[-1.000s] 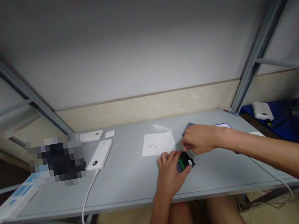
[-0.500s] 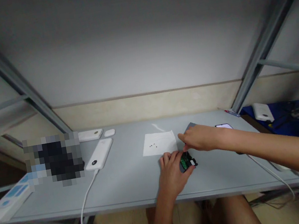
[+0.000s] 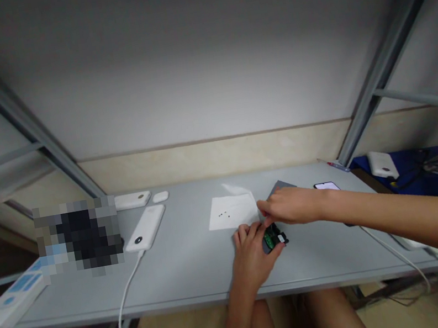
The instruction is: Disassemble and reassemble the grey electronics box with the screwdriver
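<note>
My left hand [image 3: 252, 250] rests on the table, its fingers and thumb closed round a small dark device with a green circuit board [image 3: 276, 238] and black parts. Just above the board, my right hand [image 3: 282, 206] is pinched, fingertips at the device's far edge by the left fingers. Whatever lies in that pinch is hidden. Behind the hands lies a white sheet of paper [image 3: 233, 212] with several tiny dark pieces [image 3: 224, 214], too small to name. A flat grey piece [image 3: 285, 183] shows partly beyond the right hand.
A phone [image 3: 327, 186] lies partly under my right forearm. To the left are a white power bank [image 3: 146, 227] with a cable, a small white case [image 3: 160, 196] and a power strip [image 3: 18, 295]. A pen [image 3: 337, 166] sits near the right frame post [image 3: 364, 106].
My right hand has shifted slightly left and down toward the left fingers, still pinched. The left hand and the device stay nearly in place. The view has tilted a little.
</note>
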A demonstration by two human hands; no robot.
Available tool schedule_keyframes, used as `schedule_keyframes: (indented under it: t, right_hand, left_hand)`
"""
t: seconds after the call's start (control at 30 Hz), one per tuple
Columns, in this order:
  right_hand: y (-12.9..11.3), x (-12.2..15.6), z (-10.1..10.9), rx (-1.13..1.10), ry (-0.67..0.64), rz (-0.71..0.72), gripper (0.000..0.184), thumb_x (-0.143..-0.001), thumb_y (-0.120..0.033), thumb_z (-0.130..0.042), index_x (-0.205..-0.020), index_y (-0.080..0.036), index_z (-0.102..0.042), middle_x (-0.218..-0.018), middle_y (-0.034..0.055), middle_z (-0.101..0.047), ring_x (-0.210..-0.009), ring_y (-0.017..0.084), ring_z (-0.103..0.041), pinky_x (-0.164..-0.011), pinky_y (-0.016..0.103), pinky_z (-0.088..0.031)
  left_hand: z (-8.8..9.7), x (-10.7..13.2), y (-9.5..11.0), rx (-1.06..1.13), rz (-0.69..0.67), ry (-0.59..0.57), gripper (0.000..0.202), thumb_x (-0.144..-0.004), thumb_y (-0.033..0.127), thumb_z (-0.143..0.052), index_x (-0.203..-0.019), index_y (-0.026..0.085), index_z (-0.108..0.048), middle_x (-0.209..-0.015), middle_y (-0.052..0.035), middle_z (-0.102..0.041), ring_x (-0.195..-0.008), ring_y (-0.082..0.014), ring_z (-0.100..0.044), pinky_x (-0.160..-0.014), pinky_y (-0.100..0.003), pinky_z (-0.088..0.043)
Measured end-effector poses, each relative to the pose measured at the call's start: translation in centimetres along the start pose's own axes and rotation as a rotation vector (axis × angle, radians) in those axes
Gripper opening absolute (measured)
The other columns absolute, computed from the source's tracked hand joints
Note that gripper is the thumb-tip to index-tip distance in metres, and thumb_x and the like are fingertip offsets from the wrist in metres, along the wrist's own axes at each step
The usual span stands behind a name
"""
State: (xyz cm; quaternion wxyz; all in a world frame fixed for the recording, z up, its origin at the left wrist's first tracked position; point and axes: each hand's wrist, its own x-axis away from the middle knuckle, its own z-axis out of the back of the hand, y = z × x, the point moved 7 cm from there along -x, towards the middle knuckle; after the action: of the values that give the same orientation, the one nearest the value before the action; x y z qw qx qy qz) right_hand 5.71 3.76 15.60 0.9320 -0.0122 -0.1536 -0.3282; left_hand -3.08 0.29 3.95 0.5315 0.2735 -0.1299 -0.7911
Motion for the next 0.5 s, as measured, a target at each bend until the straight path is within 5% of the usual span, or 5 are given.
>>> schedule_keyframes:
  t: [0.2,0.4,0.5]
  right_hand:
    - [-0.5,-0.3,-0.1,0.081,0.039,-0.05,0.051,-0.106,-0.05,-0.04,-0.113,-0.006,-0.064,-0.088,0.0239,-0.076,-0.089,0.038,-0.076,-0.07,0.039,-0.049]
    - [-0.7,0.6,-0.1,0.033,-0.042,-0.039,0.027,-0.101,-0.022,-0.052,-0.124,-0.008,-0.058,-0.112,0.0207,-0.075,-0.09,0.031,-0.076,-0.064,0.033,-0.047]
    - [-0.5,0.7,-0.3,0.117,0.028,0.048,0.03,-0.106,-0.034,-0.049,-0.114,-0.01,-0.064,-0.102,0.018,-0.077,-0.089,0.03,-0.076,-0.068,0.033,-0.047]
  left_hand:
    - [0.1,0.0,0.0,0.012,0.005,-0.002,0.04,-0.086,0.045,-0.078,-0.122,0.033,-0.065,-0.126,-0.0019,-0.067,-0.113,-0.0306,-0.048,-0.1,-0.049,-0.041]
    - [0.3,0.0,0.2,0.025,0.012,-0.012,0.05,-0.086,0.044,-0.078,-0.131,0.031,-0.061,-0.13,-0.0028,-0.066,-0.115,-0.0302,-0.049,-0.102,-0.05,-0.04]
    - [0.4,0.1,0.3,0.029,0.01,-0.009,0.043,-0.087,0.044,-0.078,-0.125,0.03,-0.064,-0.127,-0.0025,-0.067,-0.114,-0.0298,-0.049,-0.102,-0.05,-0.04]
